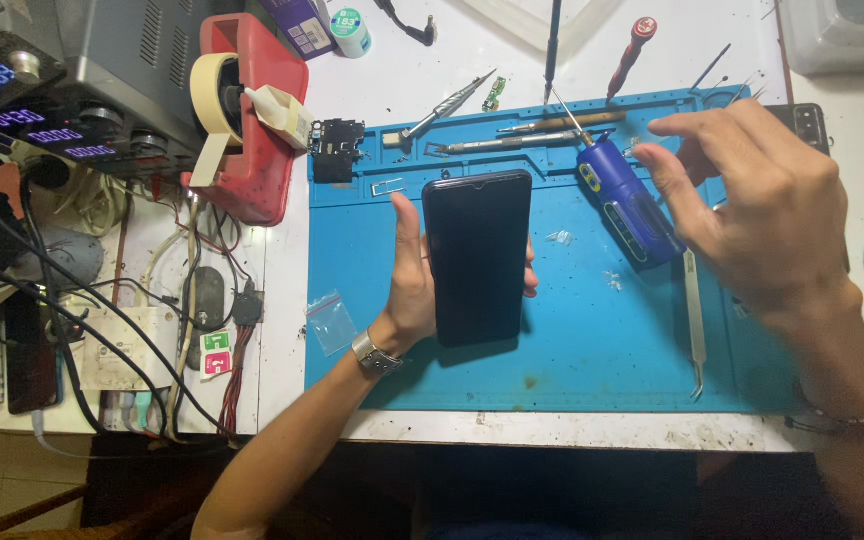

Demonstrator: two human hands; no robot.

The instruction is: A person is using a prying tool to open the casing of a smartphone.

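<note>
The right hand is the largest thing in view, raised close to the camera over the right end of the mat with the palm down, the fingers spread and loosely curled, clasping nothing; a beaded bracelet circles its wrist. The left hand reaches up from the bottom edge, forearm angled in from the lower left, and grasps a black smartphone with its dark screen facing up: the thumb lies along the phone's left edge and the fingertips show at its right edge. The phone is held upright over the middle of the blue work mat, which covers most of a scuffed white table. Just below the right hand's fingertips a blue electric screwdriver lies slanted on the mat, and metal tweezers lie near the wrist. More screwdrivers and picks sit in the tray along the mat's top rim. To the left stand a red tape dispenser with a roll of masking tape, a grey power supply with lit displays, and a tangle of black cables. A small clear plastic bag lies at the mat's left edge.
</note>
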